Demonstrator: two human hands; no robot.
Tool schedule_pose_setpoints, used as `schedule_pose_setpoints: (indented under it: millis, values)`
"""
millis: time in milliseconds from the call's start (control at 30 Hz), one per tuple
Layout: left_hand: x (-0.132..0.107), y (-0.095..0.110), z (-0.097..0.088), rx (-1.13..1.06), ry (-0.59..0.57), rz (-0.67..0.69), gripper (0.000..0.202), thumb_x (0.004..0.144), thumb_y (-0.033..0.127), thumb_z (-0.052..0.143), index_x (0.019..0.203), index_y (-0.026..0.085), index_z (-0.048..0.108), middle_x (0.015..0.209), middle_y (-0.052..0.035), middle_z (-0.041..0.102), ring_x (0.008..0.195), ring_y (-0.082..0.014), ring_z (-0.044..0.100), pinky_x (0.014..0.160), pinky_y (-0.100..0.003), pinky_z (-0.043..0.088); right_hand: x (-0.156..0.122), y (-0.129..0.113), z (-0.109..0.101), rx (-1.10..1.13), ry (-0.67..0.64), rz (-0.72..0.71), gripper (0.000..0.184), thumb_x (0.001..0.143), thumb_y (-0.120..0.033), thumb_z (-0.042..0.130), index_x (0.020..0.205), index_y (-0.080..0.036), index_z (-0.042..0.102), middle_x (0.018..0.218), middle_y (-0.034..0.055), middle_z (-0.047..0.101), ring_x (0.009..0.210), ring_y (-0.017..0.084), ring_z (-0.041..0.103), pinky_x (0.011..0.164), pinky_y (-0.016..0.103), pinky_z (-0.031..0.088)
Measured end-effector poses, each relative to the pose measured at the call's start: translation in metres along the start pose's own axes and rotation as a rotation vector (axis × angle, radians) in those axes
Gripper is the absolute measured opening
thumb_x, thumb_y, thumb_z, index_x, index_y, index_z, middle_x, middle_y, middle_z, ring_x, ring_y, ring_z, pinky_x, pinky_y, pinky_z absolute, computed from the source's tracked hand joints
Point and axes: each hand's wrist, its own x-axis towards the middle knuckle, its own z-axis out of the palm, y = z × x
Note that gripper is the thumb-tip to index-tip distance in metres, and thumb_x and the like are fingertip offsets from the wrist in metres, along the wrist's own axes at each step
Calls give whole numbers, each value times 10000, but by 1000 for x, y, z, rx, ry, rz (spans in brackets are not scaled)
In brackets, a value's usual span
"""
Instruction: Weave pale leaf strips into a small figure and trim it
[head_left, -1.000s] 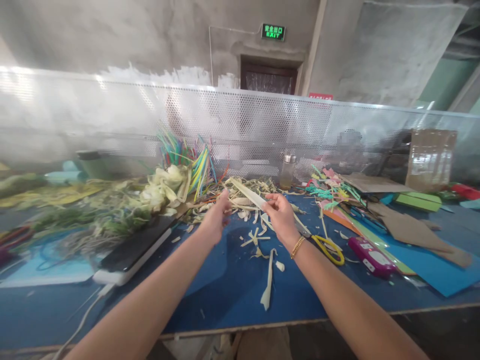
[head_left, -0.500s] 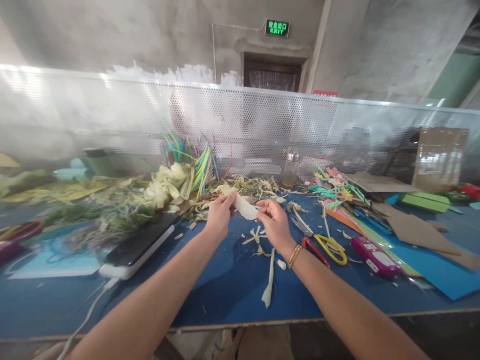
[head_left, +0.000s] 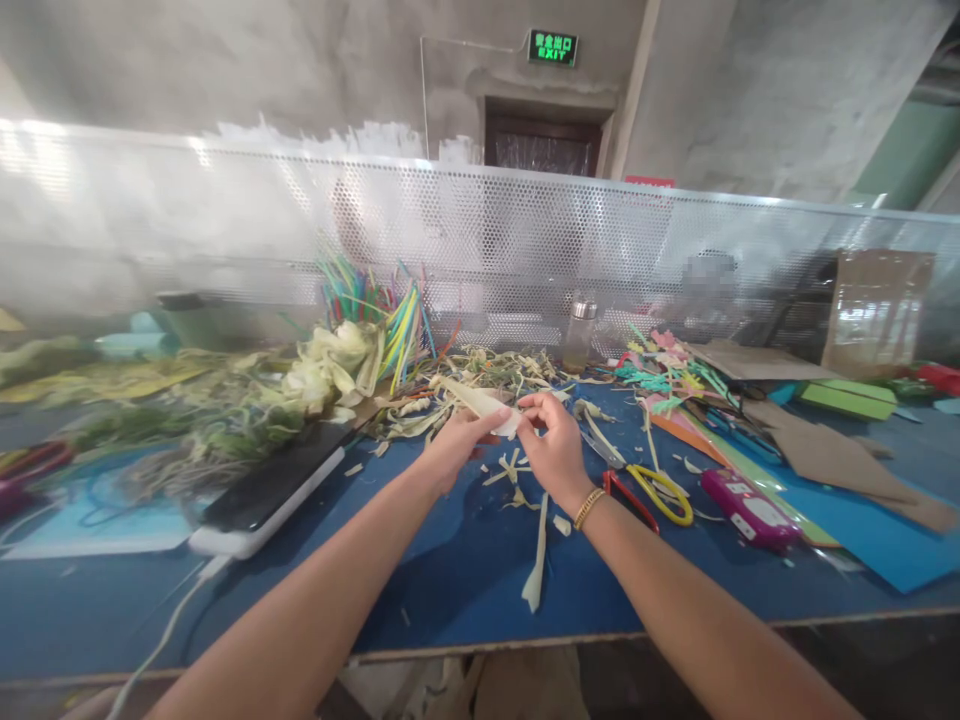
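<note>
Both my hands meet over the blue table [head_left: 450, 580] and pinch one pale leaf strip [head_left: 474, 398]. My left hand [head_left: 454, 448] grips it from the left and below, fingers closed. From the right, my right hand [head_left: 553, 447], with a gold bracelet at the wrist, pinches the strip's near end. The strip's far tip points up and left towards a pile of pale cuttings [head_left: 495, 375]. Scissors with red and yellow handles [head_left: 651, 492] lie just right of my right wrist.
A dark tablet on a white base [head_left: 266, 492] lies left, with a cable. Heaps of pale and green leaves [head_left: 300, 385] and coloured straws [head_left: 390, 320] stand behind. A bottle [head_left: 579, 335], a pink device [head_left: 748, 510], coloured paper and cardboard lie right. A perforated metal screen [head_left: 525, 250] backs the table.
The long strip I held out straight a second ago is now shorter between my hands. Both hands have come closer together and lower, and the scissors lie uncovered beside my right wrist.
</note>
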Motion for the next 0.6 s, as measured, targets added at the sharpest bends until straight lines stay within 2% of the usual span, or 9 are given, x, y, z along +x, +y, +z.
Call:
schedule_pose_setpoints:
  millis: [133,233,267,333,433,500,600]
  values:
    - [2,-5,4,-93,118,120,350,581,404,801,783,142,686,672,-18,653,528,-90,492,494,-217,320,-1,-1,0,-12,-61,-38,135,838,-242,506,958,-211,557,731,12,683,706,177,643,747,313,477]
    - [9,-7,-4,-129,97,92,326,568,382,813,718,130,671,607,3,615,475,-64,427,459,-211,278,6,1,-12,-51,-24,-93,159,895,-254,466,1012,-213,567,760,25,692,747,193,652,788,360,490]
    - [10,-7,-6,-131,84,74,324,561,371,822,711,129,668,597,9,607,467,-58,416,449,-208,264,10,1,-17,-124,48,-153,175,890,-246,492,1039,-218,580,815,39,696,832,211,650,854,398,477]
    - [11,-7,-9,-146,66,42,325,546,348,838,720,132,669,592,18,595,457,-47,405,436,-200,245,15,3,-27,-293,124,-303,288,830,-219,600,1115,-252,608,1126,80,647,1123,267,559,1024,491,371]
    - [8,-5,-8,-170,20,6,355,528,335,857,760,129,684,617,12,600,463,-41,413,430,-192,244,18,3,-33,-346,-44,-403,315,788,-203,682,1080,-319,657,1294,55,534,1232,267,475,1065,497,342]
    - [7,-3,-7,-169,-13,7,371,532,342,859,783,122,697,636,3,603,475,-40,417,430,-188,243,17,3,-31,-301,-184,-410,251,783,-218,710,1005,-332,686,1264,33,549,1212,247,489,1054,475,363]
    - [5,-3,-7,-129,-49,28,355,560,354,850,787,123,705,606,15,568,473,-35,387,425,-185,219,15,4,-25,-219,-257,-390,113,791,-271,720,896,-311,705,1191,20,595,1178,232,510,1044,461,366]
